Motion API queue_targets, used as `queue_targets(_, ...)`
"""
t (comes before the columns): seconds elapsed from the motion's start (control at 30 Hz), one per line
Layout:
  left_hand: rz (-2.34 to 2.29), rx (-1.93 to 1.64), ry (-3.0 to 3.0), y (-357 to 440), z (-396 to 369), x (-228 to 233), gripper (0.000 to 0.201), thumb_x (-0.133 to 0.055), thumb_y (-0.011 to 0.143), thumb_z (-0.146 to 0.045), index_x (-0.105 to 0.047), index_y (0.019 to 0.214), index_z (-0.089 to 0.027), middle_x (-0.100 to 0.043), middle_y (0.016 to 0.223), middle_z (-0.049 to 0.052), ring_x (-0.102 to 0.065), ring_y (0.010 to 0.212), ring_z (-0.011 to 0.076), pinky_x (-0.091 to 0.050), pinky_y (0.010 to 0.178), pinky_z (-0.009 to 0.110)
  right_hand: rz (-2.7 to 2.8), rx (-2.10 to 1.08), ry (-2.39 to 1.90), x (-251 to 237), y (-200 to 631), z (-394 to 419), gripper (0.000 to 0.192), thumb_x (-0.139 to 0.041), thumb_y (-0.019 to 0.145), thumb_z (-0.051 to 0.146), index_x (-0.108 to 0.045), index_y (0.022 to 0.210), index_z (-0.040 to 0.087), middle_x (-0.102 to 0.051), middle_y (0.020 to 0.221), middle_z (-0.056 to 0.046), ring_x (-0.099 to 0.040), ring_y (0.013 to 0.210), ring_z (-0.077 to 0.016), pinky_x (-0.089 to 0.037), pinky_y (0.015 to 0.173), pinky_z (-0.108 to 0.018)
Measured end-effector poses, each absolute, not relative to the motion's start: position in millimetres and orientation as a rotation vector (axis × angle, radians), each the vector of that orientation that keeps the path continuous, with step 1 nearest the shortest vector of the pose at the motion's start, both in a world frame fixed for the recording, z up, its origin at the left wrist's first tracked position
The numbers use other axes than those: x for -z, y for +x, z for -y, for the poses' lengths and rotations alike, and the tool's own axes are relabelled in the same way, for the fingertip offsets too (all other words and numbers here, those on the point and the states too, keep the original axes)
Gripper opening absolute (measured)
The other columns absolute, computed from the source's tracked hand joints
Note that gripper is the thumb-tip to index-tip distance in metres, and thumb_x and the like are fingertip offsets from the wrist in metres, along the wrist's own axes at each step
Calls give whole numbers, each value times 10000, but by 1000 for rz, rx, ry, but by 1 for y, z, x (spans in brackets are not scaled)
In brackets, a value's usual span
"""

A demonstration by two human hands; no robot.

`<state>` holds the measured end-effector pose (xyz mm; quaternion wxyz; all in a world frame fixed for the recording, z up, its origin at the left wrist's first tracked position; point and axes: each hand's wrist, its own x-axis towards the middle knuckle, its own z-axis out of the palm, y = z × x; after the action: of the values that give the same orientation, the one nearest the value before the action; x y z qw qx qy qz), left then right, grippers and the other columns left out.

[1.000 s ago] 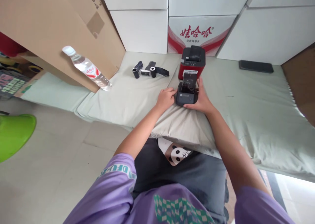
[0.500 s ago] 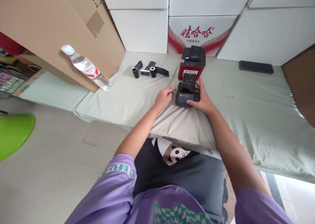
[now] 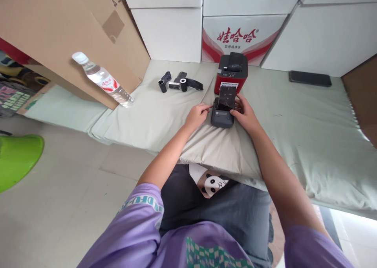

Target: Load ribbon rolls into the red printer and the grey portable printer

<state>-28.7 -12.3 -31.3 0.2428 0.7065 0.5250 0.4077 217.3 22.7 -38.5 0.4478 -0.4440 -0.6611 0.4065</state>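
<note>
Grey printer [image 3: 222, 118], lid raised, sits on the pale mattress [image 3: 294, 134] just before a red printer [image 3: 231, 77]. Your left hand [image 3: 196, 116] steadies its side with loosely curled fingers, gripping nothing; your right hand [image 3: 246, 114] reaches open fingers into its paper bay.

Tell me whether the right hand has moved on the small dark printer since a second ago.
Yes. The right hand has slid from the front right corner of the small dark printer up toward its open lid, nearer the red printer.
</note>
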Motion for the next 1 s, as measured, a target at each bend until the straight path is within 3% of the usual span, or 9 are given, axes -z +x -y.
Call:
queue_targets(0.27,-1414,-1144,1967,-28,13,32,488,-461,877,-46,-806,1205,-155,-741,1007,71,-651,825,164,-536,837,297,1519,-857,-1206,30,209,-22,896,-642,766,898,-659,1333,204,-799,1248,-180,-757,1180,-358,-567,1127,-587)
queue_targets(0.33,-1360,-1163,2025,-28,12,33,507,-444,895,-66,-778,1262,-167,-708,1074,79,-653,894,167,-540,883,300,1496,-813,-1241,31,206,-24,896,-616,758,923,-689,1269,190,-806,1216,-187,-766,1143,-357,-581,1095,-587)
queue_targets(0.5,-1220,-1157,2224,-29,9,31,393,-501,929,-182,-769,1216,-185,-643,1307,124,-585,1250,245,-437,1181,400,1488,-757,-1259,33,203,-26,813,-581,792,910,-711,1172,204,-817,1188,-163,-769,1117,-328,-599,1054,-543)
queue_targets(0.63,-1188,-1082,2241,-28,15,24,360,-496,904,-145,-744,1152,-223,-697,1338,98,-579,1294,252,-404,1210,414,1507,-697,-1269,34,203,-27,750,-557,828,886,-719,1130,220,-823,1137,-153,-763,1052,-321,-601,1011,-532)
queue_targets(0.8,-1130,-1006,2272,-26,23,16,393,-486,876,-103,-779,1092,-251,-745,1328,55,-590,1274,248,-416,1202,424,1489,-684,-1362,35,205,-28,664,-603,861,785,-706,1205,226,-805,888,-88,-735,838,-286,-605,905,-517)
queue_targets(1.0,-1072,-1071,2264,-30,24,16,381,-477,911,-146,-786,1107,-250,-766,1315,57,-620,1263,240,-434,1188,420,1543,-611,-1389,32,203,-29,587,-546,928,720,-752,1160,222,-793,910,-92,-707,849,-272,-586,916,-495)
